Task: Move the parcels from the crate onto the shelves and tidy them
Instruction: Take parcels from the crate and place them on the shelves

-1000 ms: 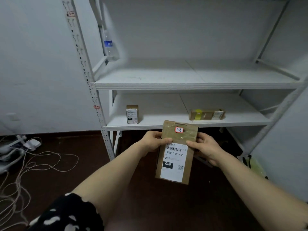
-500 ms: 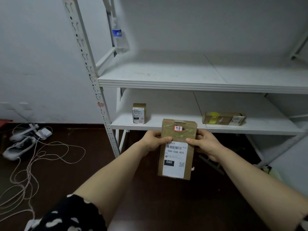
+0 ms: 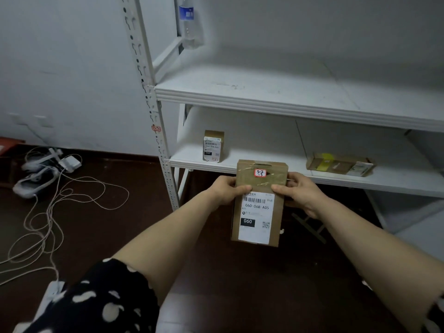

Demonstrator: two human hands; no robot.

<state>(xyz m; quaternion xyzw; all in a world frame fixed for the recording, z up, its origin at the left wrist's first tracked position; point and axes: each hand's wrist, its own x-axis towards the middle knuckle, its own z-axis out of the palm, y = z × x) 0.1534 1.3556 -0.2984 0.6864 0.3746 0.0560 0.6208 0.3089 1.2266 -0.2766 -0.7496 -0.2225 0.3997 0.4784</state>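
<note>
A flat brown parcel (image 3: 258, 227) with a white shipping label and a small red-edged sticker is held upright in front of the lower shelf (image 3: 396, 182). My left hand (image 3: 224, 189) grips its left edge, thumb across the front. My right hand (image 3: 300, 189) grips its right edge the same way. On the lower shelf stand a small upright brown box (image 3: 213, 146) at the left and a flat brown box (image 3: 340, 164) with yellow tape at the right. The upper shelf (image 3: 276, 102) carries no parcels. No crate is in view.
A white perforated shelf post (image 3: 153, 111) rises at the left of the rack. A clear water bottle (image 3: 188, 22) stands at the back left above the upper shelf. Tangled cables (image 3: 55, 207) and white adapters (image 3: 69, 163) lie on the dark floor at left.
The view has shifted right and closer to the rack, so the shelves and the two boxes sit further right in frame. Both hands keep the same hold on the parcel.
</note>
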